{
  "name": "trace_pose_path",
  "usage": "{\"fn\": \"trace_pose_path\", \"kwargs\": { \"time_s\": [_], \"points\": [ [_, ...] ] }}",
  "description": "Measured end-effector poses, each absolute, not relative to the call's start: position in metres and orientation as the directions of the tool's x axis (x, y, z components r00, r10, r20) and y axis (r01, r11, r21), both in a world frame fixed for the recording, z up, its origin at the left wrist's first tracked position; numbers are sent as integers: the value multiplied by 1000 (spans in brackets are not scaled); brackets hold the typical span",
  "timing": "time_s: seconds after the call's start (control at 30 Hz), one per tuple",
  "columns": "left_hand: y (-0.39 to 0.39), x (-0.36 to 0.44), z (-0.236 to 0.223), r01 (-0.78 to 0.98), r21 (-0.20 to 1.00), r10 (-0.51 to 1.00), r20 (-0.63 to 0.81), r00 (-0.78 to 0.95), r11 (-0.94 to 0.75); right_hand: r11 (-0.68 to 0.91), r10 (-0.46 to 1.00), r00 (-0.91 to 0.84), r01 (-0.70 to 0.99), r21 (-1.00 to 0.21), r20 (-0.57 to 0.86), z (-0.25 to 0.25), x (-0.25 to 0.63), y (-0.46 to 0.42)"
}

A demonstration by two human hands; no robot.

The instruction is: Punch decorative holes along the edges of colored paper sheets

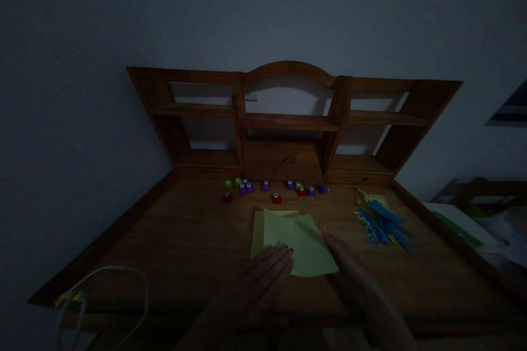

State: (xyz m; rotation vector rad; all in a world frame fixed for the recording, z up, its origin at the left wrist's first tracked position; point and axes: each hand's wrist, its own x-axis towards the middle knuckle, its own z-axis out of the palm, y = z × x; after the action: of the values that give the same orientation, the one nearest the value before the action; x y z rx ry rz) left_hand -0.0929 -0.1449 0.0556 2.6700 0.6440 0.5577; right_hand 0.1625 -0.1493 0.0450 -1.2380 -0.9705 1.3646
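Note:
A light green sheet of paper (302, 244) lies on a yellow sheet (258, 233) in the middle of the wooden desk (185, 241). My left hand (263, 277) rests flat with its fingers stretched onto the green sheet's near left corner. Along the sheet's right edge my right hand (349, 271) lies flat too, its fingertips touching the paper. Neither hand grips anything. The scene is very dim.
Several small paper punches, purple (265, 185), red (276, 198) and green (228, 184), stand in a row at the back of the desk. A pile of blue and yellow paper strips (381, 219) lies at the right. A wooden hutch with shelves (288, 120) rises behind. A white cable (123, 285) loops at the near left.

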Motion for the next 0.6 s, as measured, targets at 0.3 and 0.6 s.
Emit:
{"fn": "trace_pose_path", "kwargs": {
  "time_s": [0.3, 0.6],
  "points": [
    [-94, -69, 85, 282, 857, 902, 413, 127, -432, 40, 995, 87, -1, -999, 40, 107, 200, -95],
    [0, -31, 48, -68, 995, 958, 94, 271, -78, 59, 982, 185, -92, -994, 41, 41, 189, -19]
  ]
}}
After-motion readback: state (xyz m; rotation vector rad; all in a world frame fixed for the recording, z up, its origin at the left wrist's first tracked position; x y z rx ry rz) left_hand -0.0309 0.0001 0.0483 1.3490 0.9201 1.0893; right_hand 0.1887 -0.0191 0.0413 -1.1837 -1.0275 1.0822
